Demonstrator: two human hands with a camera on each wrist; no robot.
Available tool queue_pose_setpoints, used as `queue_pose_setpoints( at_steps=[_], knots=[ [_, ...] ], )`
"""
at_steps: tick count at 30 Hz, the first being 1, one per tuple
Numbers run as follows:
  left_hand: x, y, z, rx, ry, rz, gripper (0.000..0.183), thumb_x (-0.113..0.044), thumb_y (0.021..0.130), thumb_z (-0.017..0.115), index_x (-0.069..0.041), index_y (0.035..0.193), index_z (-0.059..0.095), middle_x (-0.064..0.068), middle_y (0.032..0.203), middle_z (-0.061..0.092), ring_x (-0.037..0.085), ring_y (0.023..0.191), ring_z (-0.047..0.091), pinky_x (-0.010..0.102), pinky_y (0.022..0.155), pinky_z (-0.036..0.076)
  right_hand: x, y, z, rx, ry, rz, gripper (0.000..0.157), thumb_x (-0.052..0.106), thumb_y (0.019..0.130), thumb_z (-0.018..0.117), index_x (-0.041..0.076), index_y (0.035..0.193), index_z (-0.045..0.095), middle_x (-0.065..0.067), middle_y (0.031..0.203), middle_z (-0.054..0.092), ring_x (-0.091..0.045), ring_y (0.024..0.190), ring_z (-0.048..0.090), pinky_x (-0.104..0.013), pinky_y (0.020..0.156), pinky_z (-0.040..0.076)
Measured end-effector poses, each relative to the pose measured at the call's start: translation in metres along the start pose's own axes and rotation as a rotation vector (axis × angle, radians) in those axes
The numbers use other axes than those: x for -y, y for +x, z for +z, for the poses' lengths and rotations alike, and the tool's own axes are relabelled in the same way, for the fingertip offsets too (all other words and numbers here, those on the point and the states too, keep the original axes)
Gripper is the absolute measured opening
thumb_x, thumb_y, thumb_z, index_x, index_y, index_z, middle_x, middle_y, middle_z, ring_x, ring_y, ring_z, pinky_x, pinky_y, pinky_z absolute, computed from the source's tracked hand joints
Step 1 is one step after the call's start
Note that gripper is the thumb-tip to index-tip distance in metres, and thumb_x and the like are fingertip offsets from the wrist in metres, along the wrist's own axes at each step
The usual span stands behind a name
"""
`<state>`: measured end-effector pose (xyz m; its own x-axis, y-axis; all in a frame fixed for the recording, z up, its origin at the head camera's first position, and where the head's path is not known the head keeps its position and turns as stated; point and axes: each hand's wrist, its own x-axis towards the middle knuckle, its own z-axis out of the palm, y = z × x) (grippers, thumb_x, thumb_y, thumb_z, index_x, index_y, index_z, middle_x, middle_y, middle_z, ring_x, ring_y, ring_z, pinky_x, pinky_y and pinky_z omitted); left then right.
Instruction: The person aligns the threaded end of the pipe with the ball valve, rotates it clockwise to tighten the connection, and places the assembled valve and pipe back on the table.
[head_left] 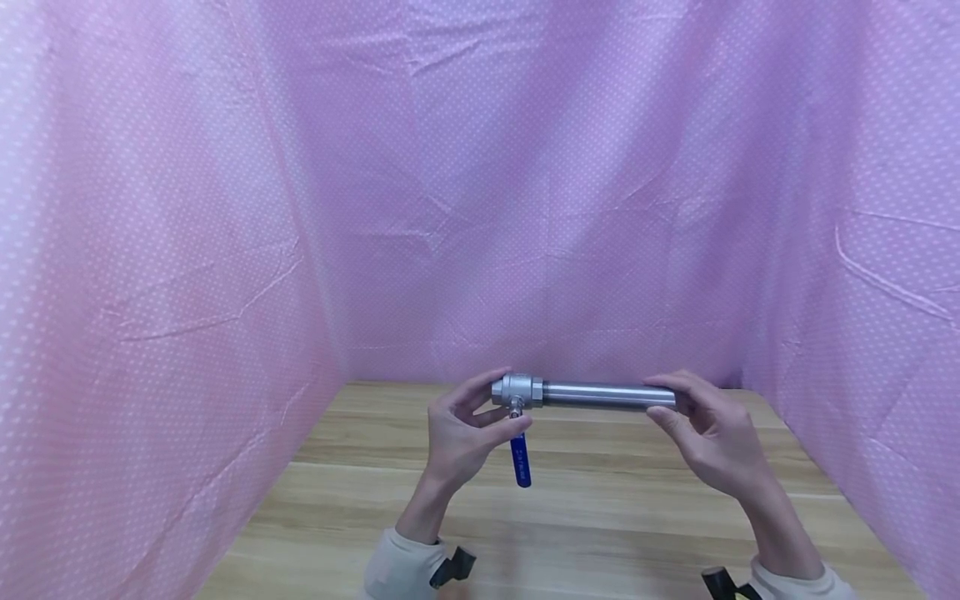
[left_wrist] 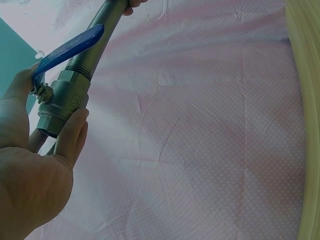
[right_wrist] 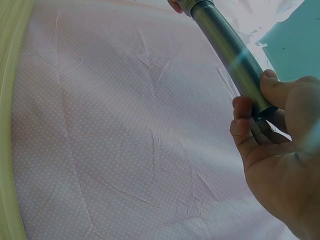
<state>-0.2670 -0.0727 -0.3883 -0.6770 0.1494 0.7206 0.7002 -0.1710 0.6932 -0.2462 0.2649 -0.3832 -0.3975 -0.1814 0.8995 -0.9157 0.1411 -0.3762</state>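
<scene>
A silver ball valve (head_left: pixel 519 389) with a blue lever handle (head_left: pixel 521 461) is joined to a steel pipe (head_left: pixel 600 395), held level above the table. My left hand (head_left: pixel 467 433) grips the valve at its left end, thumb on the lever's base and fingers on the body. At the pipe's far right end my right hand (head_left: pixel 712 437) pinches it between thumb and fingers. In the left wrist view, threads show on the pipe (left_wrist: pixel 95 47) where it meets the valve (left_wrist: pixel 62 100). The pipe's end (right_wrist: pixel 255 102) lies among the right fingers in the right wrist view.
Below the hands is a wood-grain table (head_left: pixel 360 483). Pink dotted cloth (head_left: pixel 540 208) hangs behind it and along both sides. Each sleeved wrist wears a dark strap mount (head_left: pixel 453 568).
</scene>
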Motion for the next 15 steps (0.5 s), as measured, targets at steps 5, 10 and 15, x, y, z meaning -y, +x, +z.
queue_pose_setpoints(
  at_steps=[5, 10, 15],
  knots=[
    [-0.0027, 0.0006, 0.0000, -0.011, -0.007, -0.028, 0.063, 0.011, 0.083, 0.091, 0.014, 0.142, 0.067, 0.034, 0.134, 0.076, 0.011, 0.119, 0.082, 0.042, 0.101, 0.073, 0.0033, -0.0014, 0.0001, 0.004, -0.098, 0.053, 0.058, -0.036, 0.078, 0.073, -0.014, 0.133, 0.071, 0.006, 0.105, 0.070, 0.000, 0.074, 0.057, -0.020, 0.049, 0.047],
    [-0.0044, 0.0005, -0.0007, -0.020, 0.003, -0.048, 0.065, 0.010, 0.083, 0.091, 0.014, 0.142, 0.066, 0.035, 0.137, 0.075, 0.010, 0.120, 0.082, 0.041, 0.102, 0.072, 0.0023, 0.0004, 0.0018, 0.022, 0.047, 0.051, 0.061, -0.043, 0.077, 0.066, -0.022, 0.134, 0.064, -0.005, 0.130, 0.073, -0.006, 0.092, 0.069, -0.018, 0.063, 0.058],
    [-0.0052, 0.0006, -0.0014, -0.021, -0.003, -0.042, 0.065, 0.011, 0.082, 0.091, 0.016, 0.142, 0.065, 0.037, 0.137, 0.074, 0.010, 0.121, 0.082, 0.041, 0.102, 0.072, -0.0005, 0.0018, 0.0035, 0.025, 0.125, 0.019, 0.059, -0.046, 0.075, 0.063, -0.026, 0.131, 0.061, -0.008, 0.127, 0.072, -0.008, 0.098, 0.071, -0.015, 0.073, 0.062]
  ],
)
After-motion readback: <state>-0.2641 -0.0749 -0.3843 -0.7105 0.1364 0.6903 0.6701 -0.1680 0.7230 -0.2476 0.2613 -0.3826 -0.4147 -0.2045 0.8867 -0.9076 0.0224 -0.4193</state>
